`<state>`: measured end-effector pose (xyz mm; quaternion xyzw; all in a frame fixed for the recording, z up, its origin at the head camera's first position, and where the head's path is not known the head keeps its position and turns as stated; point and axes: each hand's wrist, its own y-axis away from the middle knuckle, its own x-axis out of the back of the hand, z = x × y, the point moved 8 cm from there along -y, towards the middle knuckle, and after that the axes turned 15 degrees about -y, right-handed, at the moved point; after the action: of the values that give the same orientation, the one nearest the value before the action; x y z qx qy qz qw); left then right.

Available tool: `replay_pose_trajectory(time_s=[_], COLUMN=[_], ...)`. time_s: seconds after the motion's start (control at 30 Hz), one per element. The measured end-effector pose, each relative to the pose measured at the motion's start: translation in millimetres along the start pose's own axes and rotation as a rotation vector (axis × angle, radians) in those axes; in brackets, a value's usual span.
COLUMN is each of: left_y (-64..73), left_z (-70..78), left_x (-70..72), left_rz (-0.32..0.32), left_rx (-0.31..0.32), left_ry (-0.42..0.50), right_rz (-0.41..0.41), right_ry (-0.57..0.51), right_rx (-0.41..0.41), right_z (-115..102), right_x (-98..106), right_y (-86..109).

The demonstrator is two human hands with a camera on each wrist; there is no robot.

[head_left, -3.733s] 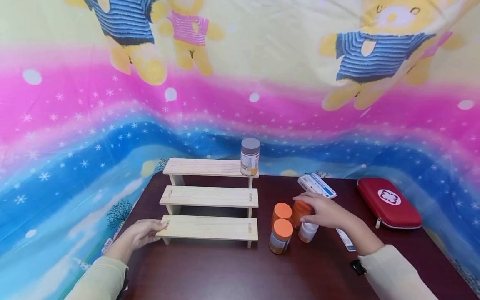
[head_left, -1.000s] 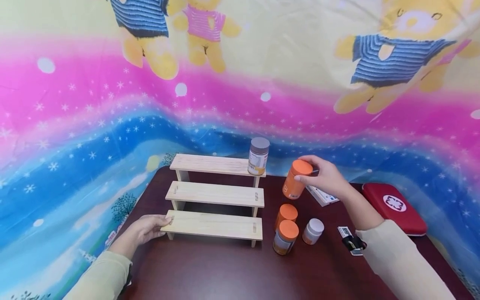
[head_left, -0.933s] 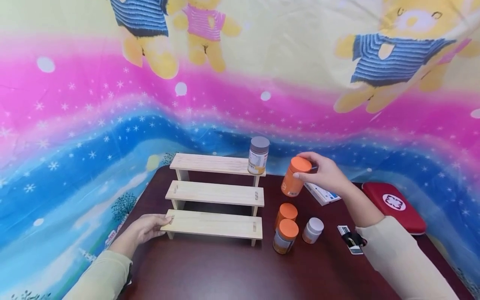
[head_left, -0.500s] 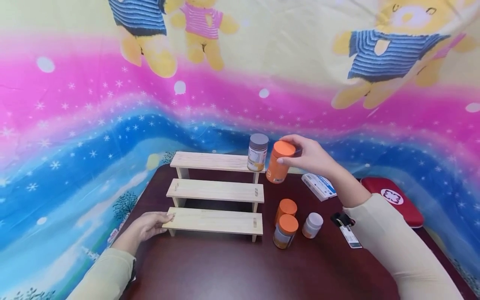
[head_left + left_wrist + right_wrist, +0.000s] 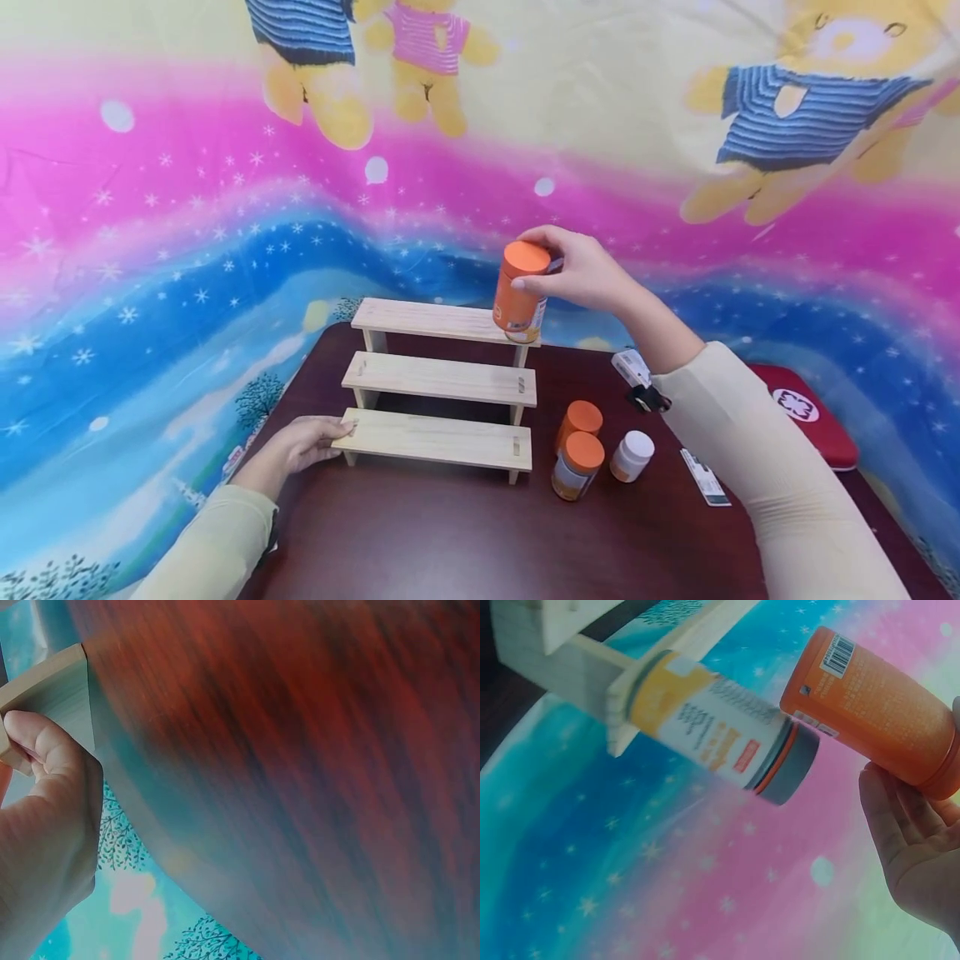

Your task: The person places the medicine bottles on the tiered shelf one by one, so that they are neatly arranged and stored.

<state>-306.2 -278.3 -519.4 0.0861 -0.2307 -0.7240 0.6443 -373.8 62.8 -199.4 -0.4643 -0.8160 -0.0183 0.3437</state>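
My right hand (image 5: 588,267) grips an orange bottle (image 5: 513,304) near its lid, thumb on the near side, holding it in the air by the right end of the wooden three-step shelf's (image 5: 438,379) top board. Behind it, a grey-lidded bottle (image 5: 705,724) with a white and yellow label stands on that board, mostly covered in the head view. The right wrist view shows the orange bottle's barcode end tilted beside the grey lid, with a gap at their sides. My left hand (image 5: 303,446) pinches the left end of the lowest board, thumb on top.
Right of the shelf, two orange-lidded bottles (image 5: 579,454) and a small white bottle (image 5: 632,457) stand on the dark table (image 5: 420,542). A flat printed strip (image 5: 705,477), a red zip case (image 5: 798,408) and a white box (image 5: 630,367), partly behind my sleeve, lie further right.
My right hand has taken the orange bottle from the group on the table, raised it and carried it left to the top board. My left hand keeps its hold on the shelf.
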Motion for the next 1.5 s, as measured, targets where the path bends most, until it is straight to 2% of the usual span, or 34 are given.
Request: replay_pose_trajectory(time_s=[0.17, 0.33, 0.67, 0.97, 1.2, 1.5], left_y=[-1.2, -3.1, -3.6, -4.3, -4.9, -7.2], left_z=[1.8, 2.3, -4.7, -4.3, -6.0, -6.7], left_x=[2.6, 0.9, 2.8, 4.7, 4.8, 5.2], left_rz=[0.009, 0.022, 0.040, 0.046, 0.038, 0.039], left_rx=[-0.010, -0.021, -0.033, -0.023, -0.022, -0.020], left_ry=[0.004, 0.000, -0.039, -0.025, -0.014, 0.004], right_rz=[-0.023, -0.043, -0.132, -0.178, -0.200, -0.211], right_ry=[-0.010, 0.010, 0.113, 0.149, 0.196, 0.249], right_rx=[0.003, -0.021, -0.068, -0.086, -0.136, -0.203], right_z=[-5.0, 4.3, 24.0, 26.4, 31.1, 40.9], right_x=[-14.1, -30.4, -59.4, -79.2, -84.1, -79.5], right_y=[-25.0, -42.5, -62.2, -81.3, -86.8, -89.7])
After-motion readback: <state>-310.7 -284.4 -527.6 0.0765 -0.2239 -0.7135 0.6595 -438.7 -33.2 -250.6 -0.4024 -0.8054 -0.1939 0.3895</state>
